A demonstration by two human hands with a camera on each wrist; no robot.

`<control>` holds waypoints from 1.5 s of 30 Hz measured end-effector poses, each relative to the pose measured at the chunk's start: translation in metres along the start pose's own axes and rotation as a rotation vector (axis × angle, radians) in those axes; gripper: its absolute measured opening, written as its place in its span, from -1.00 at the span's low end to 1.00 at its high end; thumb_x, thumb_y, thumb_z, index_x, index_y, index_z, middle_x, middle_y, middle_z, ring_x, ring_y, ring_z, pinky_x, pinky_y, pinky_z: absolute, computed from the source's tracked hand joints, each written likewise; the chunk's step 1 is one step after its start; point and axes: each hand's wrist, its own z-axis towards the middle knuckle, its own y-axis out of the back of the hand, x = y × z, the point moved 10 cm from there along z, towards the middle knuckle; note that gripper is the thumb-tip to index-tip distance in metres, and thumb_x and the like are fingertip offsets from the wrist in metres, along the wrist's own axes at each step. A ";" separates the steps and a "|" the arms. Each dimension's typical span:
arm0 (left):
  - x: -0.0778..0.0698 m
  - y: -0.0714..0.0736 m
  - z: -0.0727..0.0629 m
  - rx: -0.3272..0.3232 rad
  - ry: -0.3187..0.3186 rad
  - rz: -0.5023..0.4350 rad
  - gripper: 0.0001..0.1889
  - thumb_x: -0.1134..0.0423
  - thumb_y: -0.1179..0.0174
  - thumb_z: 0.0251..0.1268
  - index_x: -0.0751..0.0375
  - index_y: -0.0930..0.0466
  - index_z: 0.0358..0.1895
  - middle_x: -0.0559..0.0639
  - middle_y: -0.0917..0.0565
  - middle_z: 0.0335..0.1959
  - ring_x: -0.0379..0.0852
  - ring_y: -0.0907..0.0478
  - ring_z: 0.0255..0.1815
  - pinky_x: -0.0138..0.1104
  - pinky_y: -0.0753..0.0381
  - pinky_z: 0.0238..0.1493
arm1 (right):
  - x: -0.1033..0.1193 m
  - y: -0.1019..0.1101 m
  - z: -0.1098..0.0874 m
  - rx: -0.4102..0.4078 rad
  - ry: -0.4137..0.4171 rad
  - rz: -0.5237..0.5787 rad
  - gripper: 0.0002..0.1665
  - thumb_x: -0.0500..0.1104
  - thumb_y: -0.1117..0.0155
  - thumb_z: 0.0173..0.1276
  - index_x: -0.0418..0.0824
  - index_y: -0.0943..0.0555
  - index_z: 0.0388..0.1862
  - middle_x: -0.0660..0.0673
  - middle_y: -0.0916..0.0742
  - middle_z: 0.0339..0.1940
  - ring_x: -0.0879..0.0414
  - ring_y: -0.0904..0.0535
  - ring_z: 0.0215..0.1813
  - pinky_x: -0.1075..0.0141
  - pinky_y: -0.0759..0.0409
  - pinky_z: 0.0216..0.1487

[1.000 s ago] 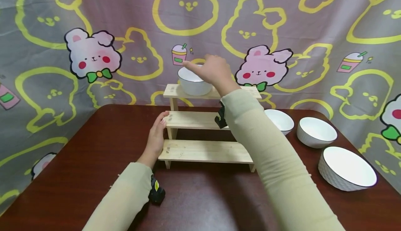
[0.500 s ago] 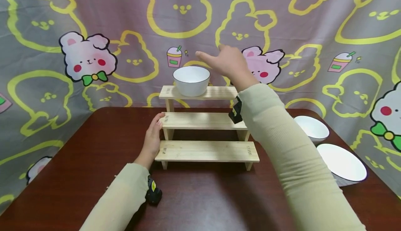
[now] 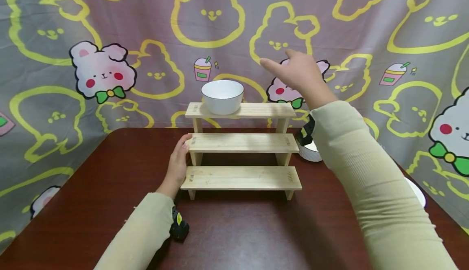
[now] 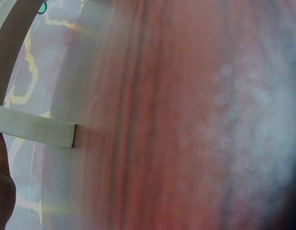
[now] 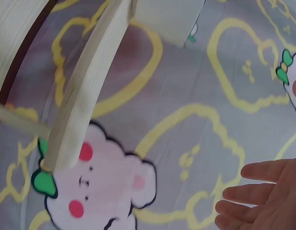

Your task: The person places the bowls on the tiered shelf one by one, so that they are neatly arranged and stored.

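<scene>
A white bowl (image 3: 222, 101) with a dark rim sits upright on the left part of the top shelf of a three-step wooden stand (image 3: 242, 143). My left hand (image 3: 178, 162) grips the left end of the stand's middle shelf, its fingertips at the shelf edge. In the left wrist view only a sliver of that hand (image 4: 3, 199) shows, beside a pale wooden piece (image 4: 40, 127). My right hand (image 3: 300, 72) is in the air to the right of the top shelf, holding nothing. The right wrist view shows its fingers (image 5: 246, 194) extended, apart from the stand and bowl.
Another white bowl (image 3: 310, 152) stands on the dark table (image 3: 234, 229) right of the stand, partly behind my right wrist. One more bowl (image 3: 417, 192) shows at the right beyond my sleeve, mostly hidden. A patterned curtain (image 3: 146, 25) hangs behind the table.
My right hand has let go of the bowl on the top shelf and moved away to the right. The left hand stays at the stand. The view has shifted slightly.
</scene>
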 end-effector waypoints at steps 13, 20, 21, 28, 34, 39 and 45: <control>0.028 0.002 0.010 0.004 -0.005 -0.009 -0.55 0.24 0.34 0.46 0.24 -0.21 0.34 0.14 -0.26 0.36 -0.03 -0.17 0.30 -0.20 -0.04 0.32 | -0.059 0.015 -0.008 -0.092 0.002 0.075 0.11 0.49 0.12 0.12 -0.11 0.03 0.49 -0.15 -0.15 0.48 -0.10 0.03 0.48 -0.06 -0.05 0.37; 0.027 0.002 0.009 0.006 0.001 -0.017 -0.54 0.23 0.34 0.45 0.24 -0.20 0.34 0.13 -0.25 0.36 -0.04 -0.17 0.30 -0.21 -0.06 0.30 | -0.090 0.014 -0.010 -0.172 0.005 0.080 0.06 0.44 0.09 0.17 -0.14 -0.01 0.49 -0.23 -0.19 0.46 -0.20 -0.02 0.45 -0.11 -0.04 0.35; 0.028 0.002 0.009 0.008 0.003 -0.016 -0.54 0.23 0.35 0.45 0.24 -0.20 0.34 0.12 -0.24 0.37 -0.04 -0.17 0.30 -0.20 -0.06 0.30 | -0.094 0.013 -0.010 -0.185 0.002 0.083 0.06 0.43 0.09 0.18 -0.15 -0.01 0.49 -0.24 -0.20 0.46 -0.21 -0.03 0.45 -0.11 -0.04 0.35; 0.028 0.000 0.008 0.018 -0.004 -0.012 -0.54 0.21 0.35 0.46 0.24 -0.18 0.35 0.11 -0.22 0.38 -0.02 -0.16 0.31 -0.20 -0.08 0.29 | -0.125 0.003 -0.012 -0.235 -0.019 0.085 0.02 0.40 0.09 0.19 -0.19 -0.08 0.46 -0.27 -0.26 0.43 -0.28 -0.08 0.41 -0.12 -0.07 0.33; 0.029 0.000 0.009 0.017 -0.014 -0.020 -0.54 0.22 0.35 0.46 0.26 -0.19 0.35 0.13 -0.23 0.37 -0.05 -0.16 0.30 -0.31 -0.09 0.26 | -0.147 -0.010 -0.017 -0.274 -0.005 0.065 0.00 0.37 0.06 0.22 -0.32 -0.18 0.40 -0.39 -0.33 0.35 -0.36 -0.18 0.33 -0.13 -0.11 0.29; 0.028 0.001 0.009 0.010 -0.031 -0.019 -0.54 0.22 0.34 0.46 0.29 -0.20 0.33 0.15 -0.24 0.37 -0.04 -0.16 0.31 -0.29 -0.06 0.28 | -0.164 -0.025 -0.018 -0.284 -0.003 0.058 -0.01 0.37 0.03 0.22 -0.34 -0.23 0.36 -0.40 -0.38 0.31 -0.36 -0.22 0.30 -0.15 -0.14 0.27; 0.028 0.000 0.009 0.007 -0.029 0.000 -0.54 0.21 0.34 0.45 0.28 -0.19 0.34 0.15 -0.24 0.37 -0.02 -0.13 0.33 -0.19 -0.02 0.32 | -0.176 -0.047 -0.019 -0.253 -0.022 0.062 0.02 0.39 0.02 0.21 -0.35 -0.21 0.37 -0.39 -0.34 0.34 -0.35 -0.17 0.33 -0.15 -0.12 0.29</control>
